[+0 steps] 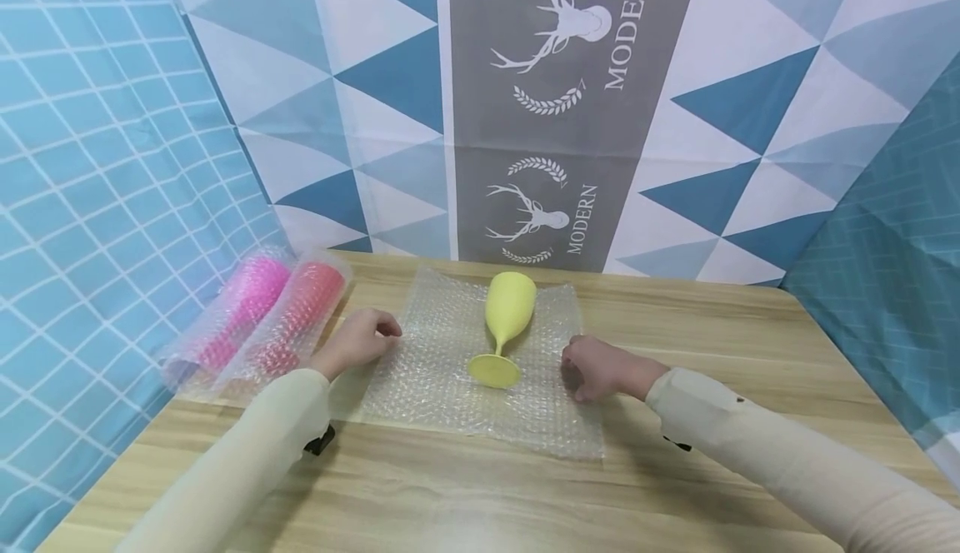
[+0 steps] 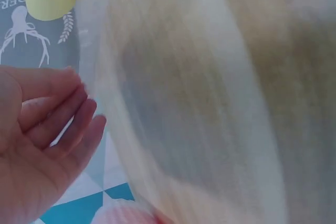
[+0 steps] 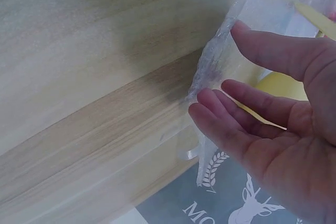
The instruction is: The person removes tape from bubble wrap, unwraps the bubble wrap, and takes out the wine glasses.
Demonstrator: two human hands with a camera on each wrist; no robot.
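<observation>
A yellow goblet lies on its side on a flat sheet of bubble wrap, its round foot toward the person. My left hand is at the sheet's left edge, fingers loosely bent; in the left wrist view the hand shows the fingertips close together beside the wrap. At the opposite edge is my right hand. The right wrist view shows that hand with thumb and fingers apart, fingertips right at the wrap's edge. Part of the goblet shows behind the fingers.
Two bubble-wrapped goblets, one pink and one red, lie side by side at the table's left. A patterned cloth hangs behind the wooden table; blue cloths hang at both sides.
</observation>
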